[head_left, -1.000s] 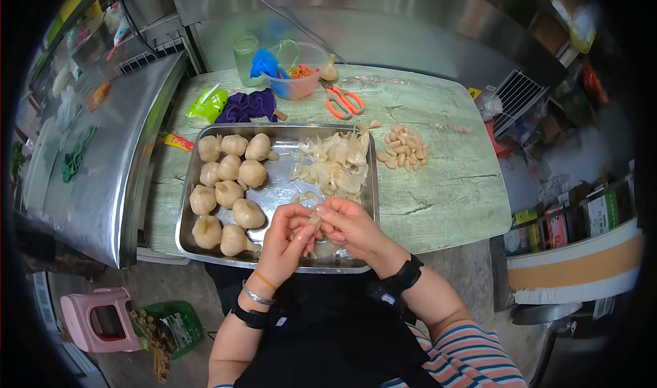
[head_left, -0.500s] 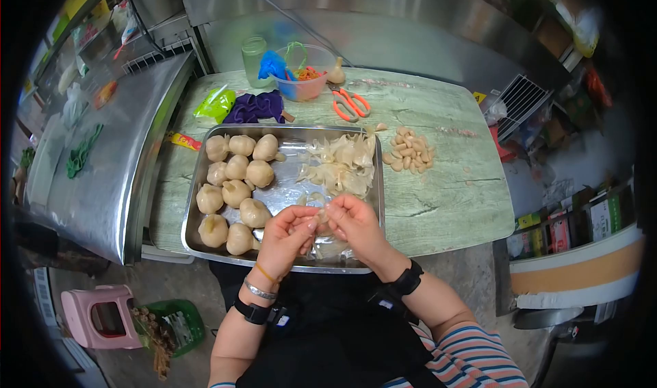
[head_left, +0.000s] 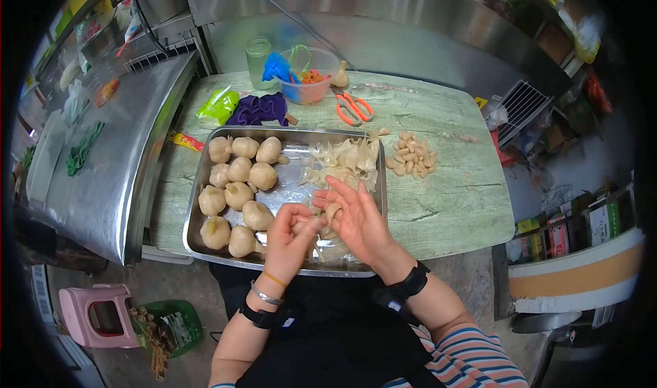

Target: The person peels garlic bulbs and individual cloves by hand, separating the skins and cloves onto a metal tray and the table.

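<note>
A metal tray (head_left: pixel 287 269) holds several whole garlic bulbs (head_left: pixel 238 195) on its left side and a heap of papery garlic skins (head_left: pixel 345 159) at its right. Over the tray's front part, my right hand (head_left: pixel 357 222) is turned palm up with its fingers spread, and a garlic clove (head_left: pixel 333 212) rests against them. Close beside it, my left hand (head_left: pixel 294 236) has thumb and fingertips pinched together; what they hold is too small to make out. Several peeled cloves (head_left: pixel 414 155) lie in a pile on the table just right of the tray.
Behind the tray are orange-handled scissors (head_left: pixel 354 109), a purple cloth (head_left: pixel 259 109), a green packet (head_left: pixel 217 106), a clear bowl (head_left: pixel 311 80) and a glass jar (head_left: pixel 259 63). A steel counter (head_left: pixel 130 148) stands left of the green table (head_left: pixel 452 210). A pink stool (head_left: pixel 99 316) is on the floor.
My right hand has opened from a pinch to spread fingers with the palm up, exposing the clove. My left hand has stayed pinched beside it. The view has shifted slightly.
</note>
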{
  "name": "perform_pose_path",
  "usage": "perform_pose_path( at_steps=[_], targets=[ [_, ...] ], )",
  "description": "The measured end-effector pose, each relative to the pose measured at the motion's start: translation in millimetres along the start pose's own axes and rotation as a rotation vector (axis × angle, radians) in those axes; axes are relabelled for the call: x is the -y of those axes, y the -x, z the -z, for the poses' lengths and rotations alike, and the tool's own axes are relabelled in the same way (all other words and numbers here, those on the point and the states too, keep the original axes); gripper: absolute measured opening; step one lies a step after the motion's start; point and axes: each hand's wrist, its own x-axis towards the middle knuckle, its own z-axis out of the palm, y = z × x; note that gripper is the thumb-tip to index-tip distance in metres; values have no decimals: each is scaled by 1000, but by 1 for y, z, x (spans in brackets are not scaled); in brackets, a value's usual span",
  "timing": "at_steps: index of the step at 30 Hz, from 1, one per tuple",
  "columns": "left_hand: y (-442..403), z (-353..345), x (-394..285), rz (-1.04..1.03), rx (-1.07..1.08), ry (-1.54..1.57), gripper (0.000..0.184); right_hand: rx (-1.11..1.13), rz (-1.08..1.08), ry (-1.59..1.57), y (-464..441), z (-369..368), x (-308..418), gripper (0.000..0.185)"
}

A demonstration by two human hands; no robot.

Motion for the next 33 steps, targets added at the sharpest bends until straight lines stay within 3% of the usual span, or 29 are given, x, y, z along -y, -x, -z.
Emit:
perform_pose_path(
  at_steps=[2, 7, 13, 15, 19, 24, 28, 33],
  targets=[
    [-2, -7, 2, -134, 67, -434, 16, 53, 58, 63, 3, -5, -6, 63],
    [-2, -4, 4, -103, -1, -287, 25, 190, 225, 327, 10, -12, -7, 59],
    [2, -6, -4, -95, -42, -234, 19, -36, 244, 614, 13, 3, -4, 27],
    [1, -8, -2, -211, -49, -311, 20, -119, 214, 646, 14, 3, -6, 18],
    [1, -5, 7, -192, -57, -424, 20, -112, 204, 552, 17, 3, -6, 17],
    [8, -14, -6, -346, -65, -874, 19, -42, 38, 568, 19, 13, 4, 14],
    [9, -15, -4, -396, 5, -906, 20, -17, -36, 718, 22, 16, 18, 11],
    [9, -14, -3, -431, 32, -899, 19, -38, 72, 746, 18, 15, 10, 5]
  ],
)
